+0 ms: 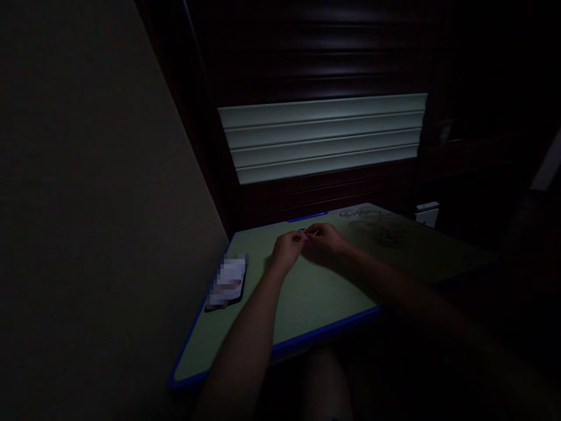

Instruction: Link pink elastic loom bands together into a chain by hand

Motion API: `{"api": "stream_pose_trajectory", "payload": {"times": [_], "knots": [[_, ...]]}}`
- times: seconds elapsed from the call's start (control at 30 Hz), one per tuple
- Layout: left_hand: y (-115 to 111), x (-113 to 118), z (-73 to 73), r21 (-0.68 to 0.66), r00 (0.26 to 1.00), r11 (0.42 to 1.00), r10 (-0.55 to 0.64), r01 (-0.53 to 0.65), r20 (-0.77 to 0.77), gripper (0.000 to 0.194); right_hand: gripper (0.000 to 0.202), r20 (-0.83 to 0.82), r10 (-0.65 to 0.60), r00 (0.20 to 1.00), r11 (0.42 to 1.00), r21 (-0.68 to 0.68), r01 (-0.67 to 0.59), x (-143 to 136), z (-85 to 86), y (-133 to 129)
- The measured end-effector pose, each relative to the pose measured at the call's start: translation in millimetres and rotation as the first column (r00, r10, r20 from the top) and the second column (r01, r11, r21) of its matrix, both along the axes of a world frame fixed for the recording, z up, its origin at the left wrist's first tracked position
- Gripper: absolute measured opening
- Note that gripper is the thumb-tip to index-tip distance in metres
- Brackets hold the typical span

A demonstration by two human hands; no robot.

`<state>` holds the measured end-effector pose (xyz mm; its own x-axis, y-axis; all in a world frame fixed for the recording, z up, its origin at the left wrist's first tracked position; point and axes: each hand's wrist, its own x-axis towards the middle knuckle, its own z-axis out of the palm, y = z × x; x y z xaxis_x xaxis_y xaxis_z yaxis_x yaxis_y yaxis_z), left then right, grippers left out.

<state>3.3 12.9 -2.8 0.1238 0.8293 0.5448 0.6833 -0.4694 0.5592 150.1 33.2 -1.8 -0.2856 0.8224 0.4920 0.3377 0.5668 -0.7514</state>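
Above the far middle of a pale table [307, 310] with a blue edge, my two hands meet. My left hand [288, 248] has its fingers pinched on a small pink piece [305, 236], too dark and small to name. From the other side, the fingertips of my right hand [326, 237] close on the same pink piece. Just behind the fingers lies a small shiny round thing [301, 230], partly hidden by them.
A phone-like slab [227, 282], blurred out, lies at the table's left. On the right stands a clear container [389, 235] with many small coloured bits. Clear round dishes [349, 213] sit near the back edge. A wall [109, 204] borders the left side; a slatted panel [324, 137] rises behind.
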Motion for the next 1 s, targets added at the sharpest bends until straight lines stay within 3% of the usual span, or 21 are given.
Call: {"api": "stream_pose_trajectory", "payload": {"times": [0.17, 0.27, 0.37, 0.47, 0.67, 1.0], "knots": [[-17, -1, 8.9, 0.164, 0.930, 0.986, 0.075, -0.015, -0.360, 0.021, 0.022, 0.010, -0.049, 0.999, 0.998, 0.039, 0.049, 1, 2.4, 1], [-24, 1, 12.4, 0.205, 0.876, 0.979, 0.105, -0.007, -0.471, 0.021, 0.020, -0.016, -0.114, 0.993, 0.992, 0.044, 0.115, 2, 5.2, 1], [-26, 2, 14.2, 0.236, 0.852, 0.972, 0.130, -0.007, -0.507, 0.022, 0.020, -0.083, -0.158, 0.984, 0.987, 0.008, 0.160, 2, 6.9, 0], [-27, 3, 15.4, 0.235, 0.835, 0.972, 0.148, -0.023, -0.531, 0.022, 0.023, -0.134, -0.128, 0.983, 0.992, -0.031, 0.125, 1, 7.0, -1], [-27, 2, 15.4, 0.244, 0.813, 0.970, 0.152, -0.013, -0.562, 0.020, 0.026, -0.080, -0.028, 0.996, 0.998, -0.056, 0.024, 0, 4.9, -3], [-28, 2, 15.8, 0.232, 0.811, 0.973, 0.143, -0.010, -0.568, 0.022, 0.023, -0.035, -0.020, 0.999, 1.000, -0.011, 0.020, 0, 3.9, 0]]}}
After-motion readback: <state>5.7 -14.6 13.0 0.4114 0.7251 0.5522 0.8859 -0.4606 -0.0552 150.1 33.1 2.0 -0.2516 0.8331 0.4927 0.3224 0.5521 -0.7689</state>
